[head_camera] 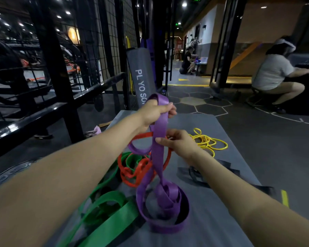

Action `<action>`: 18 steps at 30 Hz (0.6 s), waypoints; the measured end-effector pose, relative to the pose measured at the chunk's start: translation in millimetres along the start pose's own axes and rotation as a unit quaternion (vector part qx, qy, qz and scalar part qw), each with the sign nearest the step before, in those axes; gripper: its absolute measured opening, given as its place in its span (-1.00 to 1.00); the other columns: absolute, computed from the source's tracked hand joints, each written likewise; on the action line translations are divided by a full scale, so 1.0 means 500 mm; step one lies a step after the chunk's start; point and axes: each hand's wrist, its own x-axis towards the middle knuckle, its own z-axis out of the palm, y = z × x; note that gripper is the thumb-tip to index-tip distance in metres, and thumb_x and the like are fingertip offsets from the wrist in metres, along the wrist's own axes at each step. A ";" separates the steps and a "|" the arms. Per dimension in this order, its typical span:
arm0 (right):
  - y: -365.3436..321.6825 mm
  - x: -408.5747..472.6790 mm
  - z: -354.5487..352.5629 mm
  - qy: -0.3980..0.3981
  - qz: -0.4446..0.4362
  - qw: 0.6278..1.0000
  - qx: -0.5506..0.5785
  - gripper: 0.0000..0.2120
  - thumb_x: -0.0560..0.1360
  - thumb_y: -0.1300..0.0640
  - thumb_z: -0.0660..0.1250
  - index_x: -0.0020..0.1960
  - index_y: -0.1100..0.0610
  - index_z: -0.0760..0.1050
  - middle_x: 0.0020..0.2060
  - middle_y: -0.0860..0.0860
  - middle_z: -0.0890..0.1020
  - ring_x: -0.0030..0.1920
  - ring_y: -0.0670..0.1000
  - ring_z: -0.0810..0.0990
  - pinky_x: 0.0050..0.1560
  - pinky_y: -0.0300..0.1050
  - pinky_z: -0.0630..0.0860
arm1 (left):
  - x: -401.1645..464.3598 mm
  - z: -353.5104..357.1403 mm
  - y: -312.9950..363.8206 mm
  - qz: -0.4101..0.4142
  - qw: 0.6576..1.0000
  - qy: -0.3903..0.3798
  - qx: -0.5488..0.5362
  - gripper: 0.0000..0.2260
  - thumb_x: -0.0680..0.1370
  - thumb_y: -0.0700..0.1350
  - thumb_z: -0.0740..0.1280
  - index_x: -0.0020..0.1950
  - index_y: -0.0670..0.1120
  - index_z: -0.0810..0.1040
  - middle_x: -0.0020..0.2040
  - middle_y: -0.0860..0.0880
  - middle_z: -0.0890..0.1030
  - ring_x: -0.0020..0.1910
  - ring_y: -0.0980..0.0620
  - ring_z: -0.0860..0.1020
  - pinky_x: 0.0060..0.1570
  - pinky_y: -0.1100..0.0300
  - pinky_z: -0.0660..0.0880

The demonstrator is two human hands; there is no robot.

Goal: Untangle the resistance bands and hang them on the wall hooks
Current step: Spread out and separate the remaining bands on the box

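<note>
A wide purple band [158, 145] rises from a coiled heap on the grey mat [221, 202]. My left hand [154, 112] grips its top loop, held up above the mat. Lower down, my right hand [177, 141] pinches the same purple strip. An orange band [132, 169] lies tangled around the purple one and with a green band [111, 209], which spreads toward the near left. A thin yellow band [210, 142] lies apart at the right. A black band [200, 172] sits under my right forearm.
A black wire-mesh rack [96, 50] with steel beams stands at the left. A grey plyo box [141, 75] leans behind the mat. One person [273, 72] sits at the right, another crouches far back. Dark hexagon flooring surrounds the mat.
</note>
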 end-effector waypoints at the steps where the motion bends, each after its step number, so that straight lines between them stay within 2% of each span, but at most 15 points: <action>1: -0.004 0.004 -0.004 0.006 -0.013 1.000 -0.014 -0.86 0.44 0.34 0.37 -0.01 0.34 0.59 -0.26 0.07 0.64 -0.28 -0.10 0.58 -0.17 -0.28 0.54 | -0.001 -0.003 0.002 0.003 1.000 -0.002 0.013 -0.78 0.61 -0.10 0.18 0.05 -0.21 0.53 -0.15 -0.04 0.58 -0.25 0.22 0.57 -0.19 0.40 0.50; 3: -0.009 0.006 -0.008 0.019 -0.021 0.999 -0.024 -0.86 0.43 0.32 0.38 -0.02 0.33 0.60 -0.19 0.12 0.64 -0.19 -0.04 0.57 -0.06 -0.18 0.54 | -0.015 -0.007 -0.008 -0.028 0.999 -0.017 0.027 -0.64 0.52 0.14 0.23 0.08 -0.13 0.51 -0.11 -0.03 0.58 -0.19 0.16 0.54 -0.15 0.33 0.47; 4: -0.009 0.006 -0.009 0.030 -0.026 0.999 -0.018 -0.91 0.44 0.32 0.38 -0.08 0.29 0.61 -0.23 0.08 0.65 -0.21 -0.06 0.58 -0.08 -0.20 0.52 | -0.027 -0.009 -0.027 -0.054 0.997 -0.037 0.029 -0.59 0.44 0.23 0.25 0.05 -0.08 0.50 -0.11 -0.01 0.59 -0.20 0.15 0.55 -0.19 0.33 0.46; 5: -0.008 0.007 -0.012 0.046 -0.033 0.998 -0.009 -0.93 0.44 0.33 0.37 -0.14 0.22 0.61 -0.31 0.02 0.65 -0.27 -0.11 0.57 -0.14 -0.27 0.51 | -0.046 -0.009 -0.053 -0.071 0.996 -0.056 0.020 -0.62 0.41 0.24 0.27 0.03 -0.01 0.48 -0.13 0.05 0.60 -0.21 0.19 0.56 -0.21 0.34 0.46; 7: 0.001 0.015 -0.017 0.082 -0.018 0.996 0.040 -0.88 0.45 0.32 0.36 -0.21 0.15 0.60 -0.39 -0.03 0.63 -0.31 -0.07 0.55 -0.21 -0.27 0.46 | -0.087 -0.002 -0.108 -0.058 0.992 -0.097 0.061 -0.83 0.49 0.01 0.34 0.05 0.11 0.43 -0.10 0.11 0.60 -0.16 0.28 0.59 -0.17 0.38 0.49; 8: 0.003 0.017 -0.017 0.101 0.000 0.992 0.080 -0.90 0.44 0.31 0.36 -0.21 0.16 0.59 -0.40 0.00 0.63 -0.32 -0.03 0.55 -0.22 -0.24 0.46 | -0.105 -0.001 -0.140 -0.052 0.986 -0.109 0.116 -0.70 0.46 -0.10 0.41 0.09 0.14 0.38 -0.04 0.07 0.60 -0.09 0.26 0.59 -0.09 0.36 0.51; 9: 0.005 0.019 -0.018 0.117 0.016 0.987 0.113 -0.91 0.44 0.32 0.36 -0.21 0.18 0.57 -0.41 0.02 0.61 -0.38 -0.03 0.55 -0.29 -0.26 0.48 | -0.122 0.002 -0.163 -0.056 0.975 -0.111 0.185 -0.55 0.40 -0.13 0.49 0.14 0.13 0.34 0.03 0.03 0.59 -0.02 0.17 0.60 -0.04 0.28 0.51; 11: 0.011 0.023 -0.015 0.140 0.038 0.979 0.145 -0.88 0.44 0.35 0.35 -0.22 0.19 0.50 -0.43 0.04 0.56 -0.48 -0.08 0.51 -0.47 -0.34 0.44 | -0.138 0.003 -0.205 -0.083 0.937 -0.078 0.330 -0.42 0.32 -0.09 0.54 0.23 0.00 0.31 0.06 -0.04 0.60 0.01 -0.03 0.60 -0.10 0.20 0.47; 12: 0.011 0.025 -0.012 0.148 0.048 0.975 0.158 -0.87 0.43 0.35 0.35 -0.23 0.18 0.48 -0.41 0.06 0.55 -0.46 -0.05 0.50 -0.48 -0.33 0.45 | -0.140 0.002 -0.220 -0.083 0.925 -0.058 0.365 -0.46 0.36 -0.09 0.51 0.24 -0.07 0.34 0.06 -0.07 0.61 0.02 -0.07 0.60 -0.13 0.21 0.44; 14: 0.015 0.038 -0.009 0.168 0.070 0.962 0.202 -0.87 0.41 0.34 0.37 -0.25 0.17 0.50 -0.41 0.08 0.57 -0.42 0.01 0.53 -0.34 -0.20 0.53 | -0.135 -0.009 -0.237 -0.069 0.925 -0.034 0.371 -0.66 0.46 -0.08 0.42 0.17 -0.13 0.43 0.05 -0.11 0.62 0.02 -0.06 0.59 -0.07 0.19 0.46; 16: 0.020 0.055 -0.017 0.212 0.106 0.943 0.234 -0.89 0.41 0.27 0.39 -0.28 0.17 0.51 -0.43 0.08 0.59 -0.41 0.03 0.54 -0.20 -0.06 0.51 | -0.136 -0.030 -0.233 -0.055 0.939 -0.020 0.339 -0.83 0.54 -0.05 0.32 0.03 -0.13 0.49 -0.14 -0.08 0.63 -0.15 -0.02 0.58 -0.10 0.17 0.46; 18: 0.028 0.070 -0.025 0.243 0.132 0.930 0.242 -0.87 0.43 0.21 0.41 -0.27 0.19 0.51 -0.36 0.10 0.57 -0.34 0.05 0.52 -0.09 0.00 0.49 | -0.143 -0.057 -0.223 -0.060 0.956 0.000 0.286 -0.83 0.58 -0.02 0.23 -0.12 -0.09 0.46 -0.33 0.03 0.53 -0.35 0.07 0.48 -0.26 0.26 0.43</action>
